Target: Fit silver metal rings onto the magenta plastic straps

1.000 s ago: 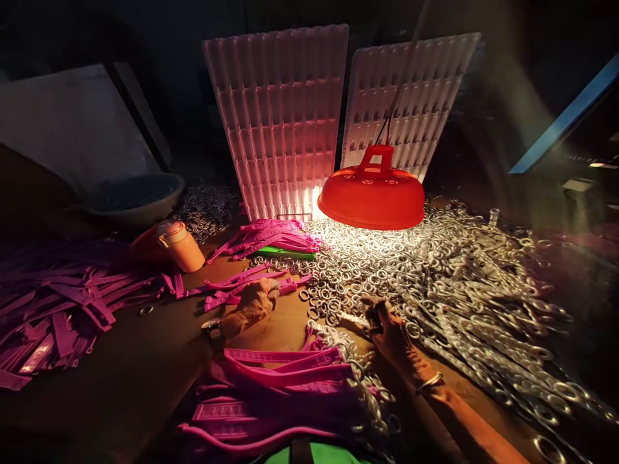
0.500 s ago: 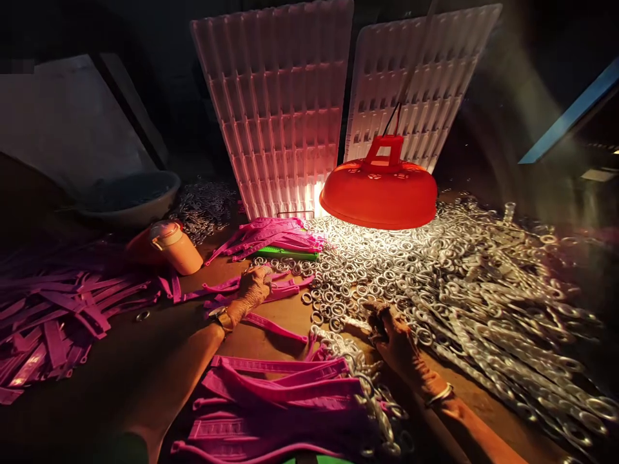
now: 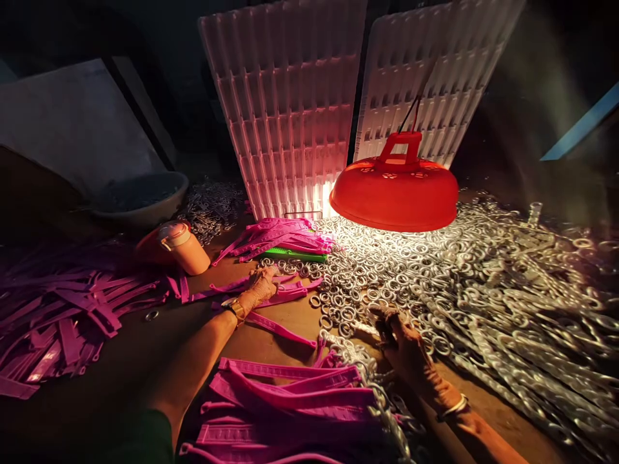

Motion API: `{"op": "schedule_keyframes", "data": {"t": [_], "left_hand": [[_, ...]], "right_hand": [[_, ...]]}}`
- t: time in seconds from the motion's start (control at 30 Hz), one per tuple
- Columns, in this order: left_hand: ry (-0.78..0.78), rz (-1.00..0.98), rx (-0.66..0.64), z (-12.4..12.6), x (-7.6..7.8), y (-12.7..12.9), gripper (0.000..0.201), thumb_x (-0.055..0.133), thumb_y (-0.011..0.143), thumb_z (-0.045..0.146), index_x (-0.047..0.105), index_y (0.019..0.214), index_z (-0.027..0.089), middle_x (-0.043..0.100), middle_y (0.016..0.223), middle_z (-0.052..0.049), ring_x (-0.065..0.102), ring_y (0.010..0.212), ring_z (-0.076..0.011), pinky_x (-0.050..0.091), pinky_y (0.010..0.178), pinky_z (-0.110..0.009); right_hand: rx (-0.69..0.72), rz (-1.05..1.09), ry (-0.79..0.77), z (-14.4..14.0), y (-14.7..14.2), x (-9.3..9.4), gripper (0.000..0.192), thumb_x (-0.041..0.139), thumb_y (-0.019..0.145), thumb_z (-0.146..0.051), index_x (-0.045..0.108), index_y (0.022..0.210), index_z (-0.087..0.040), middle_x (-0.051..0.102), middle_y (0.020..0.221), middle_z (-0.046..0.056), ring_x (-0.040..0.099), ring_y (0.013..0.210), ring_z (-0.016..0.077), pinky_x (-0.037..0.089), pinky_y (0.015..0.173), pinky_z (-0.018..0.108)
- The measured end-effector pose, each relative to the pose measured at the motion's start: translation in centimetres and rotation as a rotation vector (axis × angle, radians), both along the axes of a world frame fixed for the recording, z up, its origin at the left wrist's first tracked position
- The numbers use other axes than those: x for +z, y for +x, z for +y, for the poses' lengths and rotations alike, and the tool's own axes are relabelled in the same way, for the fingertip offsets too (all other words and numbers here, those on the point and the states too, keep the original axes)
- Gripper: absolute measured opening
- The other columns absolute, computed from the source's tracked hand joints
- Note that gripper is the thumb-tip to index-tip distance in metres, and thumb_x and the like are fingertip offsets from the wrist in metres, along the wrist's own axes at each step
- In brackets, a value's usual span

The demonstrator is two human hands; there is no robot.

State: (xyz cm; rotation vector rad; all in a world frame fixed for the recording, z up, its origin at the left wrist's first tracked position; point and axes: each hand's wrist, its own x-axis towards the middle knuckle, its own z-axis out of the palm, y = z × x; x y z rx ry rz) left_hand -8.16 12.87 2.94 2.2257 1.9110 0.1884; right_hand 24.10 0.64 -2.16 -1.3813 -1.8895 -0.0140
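Note:
My left hand (image 3: 261, 287) is closed at the end of a magenta strap (image 3: 293, 294), among several loose straps lying on the table. A watch circles that wrist. At the left edge of a large heap of metal rings (image 3: 396, 277) is my right hand (image 3: 409, 351), fingers bent downward. What its fingertips hold, if anything, is lost in shadow; a short pale chain piece (image 3: 365, 328) lies beside them. Nearer to me lies a stack of magenta straps (image 3: 290, 412), with chains (image 3: 382, 393) along its right end. More magenta straps (image 3: 300, 233) rest over a green tray (image 3: 297, 255).
A red lamp (image 3: 394, 193) hangs low above the rings. Behind it lean two ridged plastic panels (image 3: 294, 116) (image 3: 420, 84). To the left are an orange bottle (image 3: 186, 248), a basin (image 3: 145, 203), a heap of magenta straps (image 3: 62, 316) and a single ring (image 3: 151, 316).
The whole view has shifted, so things appear farther right. Both hands stay at nearly the same spots on the table, with slight changes in finger pose.

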Motion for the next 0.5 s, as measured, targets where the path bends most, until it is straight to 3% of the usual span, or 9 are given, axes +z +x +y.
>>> {"op": "schedule_keyframes", "data": {"t": [0.17,0.33,0.43,0.5], "left_hand": [[-0.013,0.0,0.031,-0.3,0.2,0.4,0.034,0.06,0.072,0.02,0.068,0.105,0.018,0.071,0.1,-0.011,0.062,0.097,-0.0278,0.043,0.084,-0.037],[0.063,-0.024,0.046,-1.6,1.2,0.2,0.032,0.057,0.074,0.018,0.069,0.103,0.017,0.07,0.099,-0.011,0.063,0.093,-0.0252,0.045,0.083,-0.033],[0.134,-0.134,-0.039,-3.8,1.9,1.0,0.031,0.053,0.077,0.018,0.068,0.104,0.018,0.068,0.103,-0.009,0.061,0.099,-0.0233,0.045,0.088,-0.031],[0.163,-0.307,-0.127,-6.0,1.9,2.3,0.029,0.051,0.08,0.019,0.068,0.104,0.02,0.067,0.101,-0.008,0.062,0.096,-0.0215,0.048,0.087,-0.03]], "right_hand": [[-0.006,-0.012,-0.018,-0.4,0.8,-1.1,0.033,0.043,0.078,-0.013,0.059,0.106,-0.018,0.069,0.086,0.009,0.066,0.068,0.0191,0.051,0.061,0.026],[-0.028,0.098,-0.084,0.1,0.7,-0.7,0.027,0.046,0.078,-0.019,0.063,0.099,-0.017,0.066,0.073,0.008,0.06,0.06,0.0178,0.048,0.057,0.027],[0.093,0.287,-0.144,1.1,-0.9,0.7,0.021,0.049,0.082,-0.027,0.062,0.095,-0.017,0.063,0.073,0.007,0.059,0.062,0.0161,0.048,0.057,0.027],[0.212,0.463,-0.285,1.6,-2.6,2.1,0.021,0.05,0.084,-0.033,0.06,0.092,-0.017,0.058,0.067,0.003,0.053,0.056,0.0129,0.043,0.05,0.024]]}}
